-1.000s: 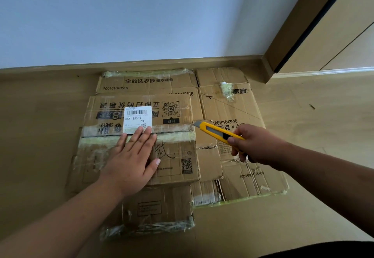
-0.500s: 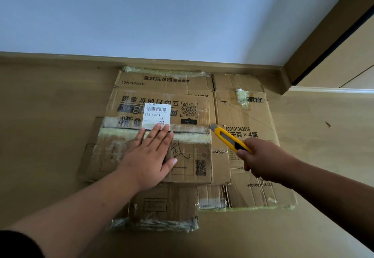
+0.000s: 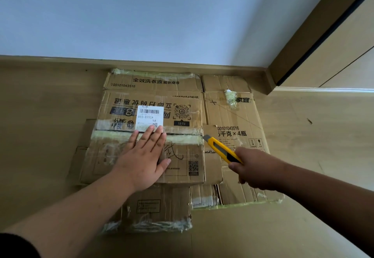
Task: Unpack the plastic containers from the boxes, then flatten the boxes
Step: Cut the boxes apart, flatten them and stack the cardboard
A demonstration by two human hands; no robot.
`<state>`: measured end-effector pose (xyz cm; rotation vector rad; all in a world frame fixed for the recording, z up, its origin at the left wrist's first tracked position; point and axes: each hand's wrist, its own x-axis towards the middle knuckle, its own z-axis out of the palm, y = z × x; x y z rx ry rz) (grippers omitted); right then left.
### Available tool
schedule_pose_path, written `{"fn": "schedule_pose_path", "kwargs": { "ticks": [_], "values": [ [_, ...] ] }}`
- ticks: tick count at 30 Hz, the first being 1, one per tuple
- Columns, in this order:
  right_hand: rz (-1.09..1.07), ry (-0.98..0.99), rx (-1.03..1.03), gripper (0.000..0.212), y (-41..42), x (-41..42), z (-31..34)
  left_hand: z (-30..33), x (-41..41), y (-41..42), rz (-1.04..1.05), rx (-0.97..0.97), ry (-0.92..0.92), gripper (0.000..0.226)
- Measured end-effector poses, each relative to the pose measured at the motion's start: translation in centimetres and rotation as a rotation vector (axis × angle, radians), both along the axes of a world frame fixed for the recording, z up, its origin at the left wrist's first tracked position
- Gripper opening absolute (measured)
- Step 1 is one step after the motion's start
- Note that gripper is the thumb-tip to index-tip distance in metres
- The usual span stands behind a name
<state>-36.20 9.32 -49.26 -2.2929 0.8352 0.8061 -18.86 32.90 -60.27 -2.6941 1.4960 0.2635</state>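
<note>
A taped cardboard box (image 3: 182, 114) with a white shipping label (image 3: 149, 117) lies on top of flattened cardboard (image 3: 232, 116) on the floor. My left hand (image 3: 144, 158) rests flat on the box top, fingers spread, fingertips at the taped seam (image 3: 186, 137). My right hand (image 3: 255, 166) grips a yellow utility knife (image 3: 221, 149). Its tip sits at the right end of the seam. No plastic containers are visible.
The cardboard lies against a wooden skirting board (image 3: 162, 65) under a pale wall. A door frame (image 3: 315, 35) rises at the right. Bare wooden floor (image 3: 313, 136) lies to the left, right and front.
The view has shifted so the boxes sit further right and lower. Both hands hold their places on the box, with the knife tip still at the seam's right end.
</note>
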Motion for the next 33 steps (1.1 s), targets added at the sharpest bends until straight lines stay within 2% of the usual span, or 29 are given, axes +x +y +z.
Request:
{"fn": "schedule_pose_path", "kwargs": {
  "ticks": [4, 10, 23, 28, 33],
  "values": [
    [-0.065, -0.061, 0.126, 0.014, 0.1, -0.7, -0.5, -0.1, 0.2, 0.5, -0.012, -0.058, -0.026, 0.076],
    [-0.140, -0.118, 0.185, 0.012, 0.4, -1.2, -1.5, 0.0, 0.1, 0.8, -0.025, -0.076, -0.043, 0.074],
    [-0.052, 0.087, 0.338, 0.017, 0.7, -1.9, -1.6, -0.2, 0.0, 0.4, -0.030, -0.069, -0.077, 0.075],
    [-0.115, 0.052, 0.430, 0.017, 1.0, -2.4, -1.9, -0.2, 0.1, 0.6, -0.028, -0.066, -0.081, 0.075],
    [-0.251, -0.062, 0.391, 0.017, 0.6, -2.6, -2.2, -0.2, 0.2, 0.4, -0.015, -0.063, -0.089, 0.074]
  ]
}}
